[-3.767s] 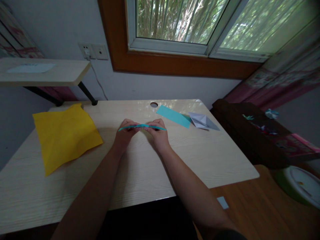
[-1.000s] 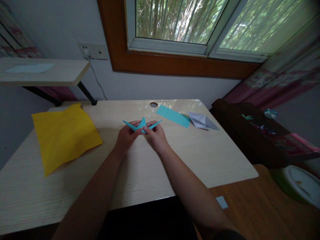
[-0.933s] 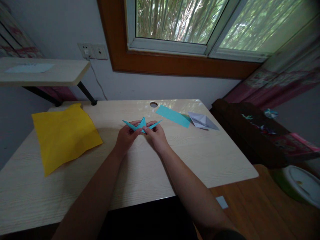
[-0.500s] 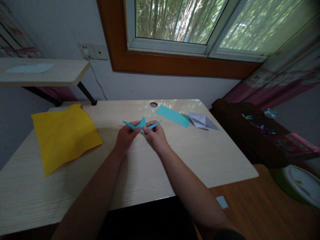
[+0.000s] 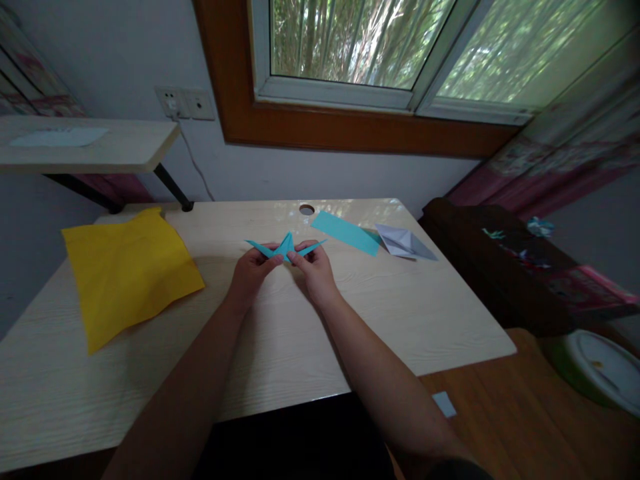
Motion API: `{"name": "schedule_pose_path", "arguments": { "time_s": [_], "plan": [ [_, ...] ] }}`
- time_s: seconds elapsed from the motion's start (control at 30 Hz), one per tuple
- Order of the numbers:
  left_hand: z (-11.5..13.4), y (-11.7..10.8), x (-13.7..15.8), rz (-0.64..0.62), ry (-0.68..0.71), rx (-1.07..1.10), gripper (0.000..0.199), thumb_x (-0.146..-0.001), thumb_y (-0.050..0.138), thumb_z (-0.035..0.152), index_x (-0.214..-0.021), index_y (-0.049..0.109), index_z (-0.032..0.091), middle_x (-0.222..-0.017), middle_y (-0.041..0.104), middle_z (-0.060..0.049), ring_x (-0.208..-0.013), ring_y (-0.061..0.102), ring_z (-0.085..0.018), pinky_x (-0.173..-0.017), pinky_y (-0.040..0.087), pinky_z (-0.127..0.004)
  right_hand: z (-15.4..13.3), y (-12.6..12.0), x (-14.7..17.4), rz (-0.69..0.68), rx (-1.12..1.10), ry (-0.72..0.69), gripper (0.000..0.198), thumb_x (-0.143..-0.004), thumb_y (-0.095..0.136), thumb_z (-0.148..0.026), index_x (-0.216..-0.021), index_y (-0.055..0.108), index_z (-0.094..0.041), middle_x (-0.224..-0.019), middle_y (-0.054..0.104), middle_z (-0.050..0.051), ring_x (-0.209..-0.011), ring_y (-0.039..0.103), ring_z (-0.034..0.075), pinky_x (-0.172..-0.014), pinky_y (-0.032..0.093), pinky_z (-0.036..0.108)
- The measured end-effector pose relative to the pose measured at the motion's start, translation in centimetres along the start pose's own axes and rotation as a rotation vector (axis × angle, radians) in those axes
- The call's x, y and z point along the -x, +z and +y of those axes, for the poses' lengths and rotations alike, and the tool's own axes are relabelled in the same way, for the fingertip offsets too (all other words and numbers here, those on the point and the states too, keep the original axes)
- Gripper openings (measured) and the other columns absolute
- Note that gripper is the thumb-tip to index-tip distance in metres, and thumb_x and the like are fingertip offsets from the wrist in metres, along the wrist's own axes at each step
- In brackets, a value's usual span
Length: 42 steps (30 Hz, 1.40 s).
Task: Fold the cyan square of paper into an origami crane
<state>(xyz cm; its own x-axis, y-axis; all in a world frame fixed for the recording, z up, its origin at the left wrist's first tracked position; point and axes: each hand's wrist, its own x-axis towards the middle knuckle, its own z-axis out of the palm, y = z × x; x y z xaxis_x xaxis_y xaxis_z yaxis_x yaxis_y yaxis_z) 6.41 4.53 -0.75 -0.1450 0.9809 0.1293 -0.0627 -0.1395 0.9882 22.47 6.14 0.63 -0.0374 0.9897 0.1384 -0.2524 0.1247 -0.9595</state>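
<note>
A turquoise folded paper figure (image 5: 285, 245) with a raised middle point and two thin tips spreading sideways is held above the middle of the table. My left hand (image 5: 251, 272) pinches its left half, thumb in front and fingers behind. On the other half, my right hand (image 5: 315, 268) grips in the same way, its thumb near the centre. The fingers behind the paper are partly hidden. To the right lie a turquoise paper strip (image 5: 345, 232) and a pale folded paper piece (image 5: 400, 241), the strip's end close to it.
A large yellow paper sheet (image 5: 133, 273) lies on the left of the light wooden table (image 5: 400, 320). A raised shelf (image 5: 90, 157) stands at the back left. The table has a round cable hole (image 5: 307, 210) near its back edge. A dark cabinet (image 5: 495, 267) is beyond the right side.
The middle point of the turquoise figure stands slightly higher and further right, and its right tip reaches a little further right. Both hands keep their hold, almost unmoved.
</note>
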Motion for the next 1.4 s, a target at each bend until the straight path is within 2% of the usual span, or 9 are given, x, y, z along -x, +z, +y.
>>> {"name": "schedule_pose_path", "arguments": {
  "time_s": [0.27,0.4,0.63,0.73,0.9,1.13,1.4],
  "plan": [
    [-0.8,-0.2,-0.2,-0.064,-0.111,0.034,0.033,-0.071,0.087,0.044,-0.089,0.079,0.018,-0.083,0.078,-0.005,-0.074,0.072,-0.019,-0.079,0.059,-0.034,0.4,-0.2,-0.2,0.006,0.04,-0.018,0.033,-0.07,0.085,-0.041,-0.087,0.061,-0.025,-0.075,0.056,-0.005,-0.07,0.051,0.015,-0.067,0.04,0.029],
    [-0.6,-0.2,-0.1,-0.062,-0.111,0.019,0.031,-0.072,0.086,0.044,-0.087,0.08,0.018,-0.082,0.079,-0.006,-0.074,0.073,-0.02,-0.078,0.059,-0.034,0.6,-0.3,-0.3,0.006,0.038,-0.018,0.034,-0.069,0.086,-0.04,-0.086,0.061,-0.024,-0.075,0.057,-0.005,-0.069,0.051,0.014,-0.067,0.041,0.029],
    [0.1,0.0,0.0,-0.083,-0.126,0.036,0.03,-0.069,0.088,0.044,-0.081,0.079,0.018,-0.076,0.078,-0.005,-0.069,0.072,-0.019,-0.073,0.061,-0.034,0.8,-0.4,-0.4,-0.023,0.033,0.022,0.033,-0.072,0.084,-0.047,-0.088,0.067,-0.024,-0.08,0.065,-0.002,-0.074,0.058,0.015,-0.074,0.047,0.031],
    [0.2,0.0,0.0,-0.063,-0.137,0.064,0.031,-0.068,0.089,0.045,-0.079,0.078,0.017,-0.074,0.077,-0.005,-0.067,0.072,-0.019,-0.07,0.061,-0.034,0.6,-0.2,-0.2,-0.055,0.052,0.066,0.032,-0.074,0.082,-0.049,-0.085,0.069,-0.022,-0.077,0.067,-0.001,-0.072,0.06,0.015,-0.076,0.048,0.032],
    [0.4,0.0,-0.2,0.016,-0.174,0.143,0.034,-0.063,0.092,0.044,-0.076,0.077,0.016,-0.072,0.077,-0.005,-0.063,0.072,-0.018,-0.07,0.061,-0.033,0.5,0.0,0.0,-0.099,0.014,0.093,0.034,-0.069,0.086,-0.045,-0.091,0.071,-0.023,-0.081,0.071,-0.001,-0.073,0.062,0.016,-0.076,0.049,0.033],
    [0.8,0.2,-0.1,0.039,-0.224,0.15,0.042,-0.059,0.093,0.046,-0.078,0.075,0.014,-0.075,0.077,-0.007,-0.067,0.074,-0.021,-0.076,0.063,-0.04,0.5,0.1,-0.2,-0.026,0.015,0.095,0.027,-0.064,0.087,-0.039,-0.079,0.07,-0.022,-0.073,0.068,-0.001,-0.069,0.06,0.016,-0.072,0.048,0.032],
    [1.0,0.3,-0.1,0.076,-0.206,0.161,0.041,-0.056,0.094,0.045,-0.076,0.075,0.015,-0.075,0.076,-0.006,-0.067,0.071,-0.018,-0.074,0.061,-0.037,0.4,0.2,-0.2,-0.017,-0.094,0.117,0.027,-0.062,0.088,-0.034,-0.076,0.068,-0.021,-0.072,0.067,-0.002,-0.066,0.058,0.015,-0.071,0.047,0.031]
  ]
}}
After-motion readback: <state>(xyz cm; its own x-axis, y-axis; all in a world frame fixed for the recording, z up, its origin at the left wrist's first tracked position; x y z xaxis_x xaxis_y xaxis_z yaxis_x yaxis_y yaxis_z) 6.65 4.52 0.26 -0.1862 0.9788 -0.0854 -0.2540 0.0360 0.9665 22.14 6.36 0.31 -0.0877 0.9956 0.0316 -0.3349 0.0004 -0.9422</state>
